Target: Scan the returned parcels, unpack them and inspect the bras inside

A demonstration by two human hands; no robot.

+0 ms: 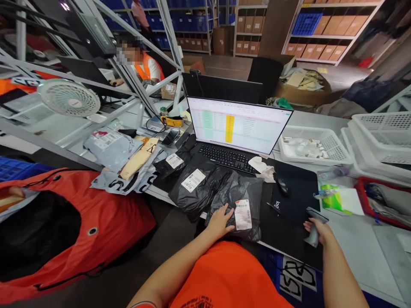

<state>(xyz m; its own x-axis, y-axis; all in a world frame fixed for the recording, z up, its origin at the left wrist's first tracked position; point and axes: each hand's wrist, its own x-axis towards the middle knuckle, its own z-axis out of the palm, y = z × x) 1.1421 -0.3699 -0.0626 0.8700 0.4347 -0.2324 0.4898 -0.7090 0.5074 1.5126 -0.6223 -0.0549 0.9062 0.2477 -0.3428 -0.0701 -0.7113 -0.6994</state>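
Note:
My left hand [220,222] lies with its fingers spread on a black plastic parcel [255,194] at the desk's front edge. Beside its fingertips is the parcel's white shipping label [243,215]. A second labelled black parcel [201,196] sits against it on the left, and a smaller black parcel [173,159] lies beyond that. On the right, my right hand [321,231] is closed around the handle of a grey handheld barcode scanner [313,236], over the edge of the black desk mat. My palm hides part of the handle.
Behind the parcels stand a keyboard [226,158] and a monitor [239,124] showing a spreadsheet. A mouse [283,186] is on the mat. White baskets [334,145] line the right side. Grey mailers [109,149] are piled left, above an open red bag [118,222]. A co-worker [147,66] sits across.

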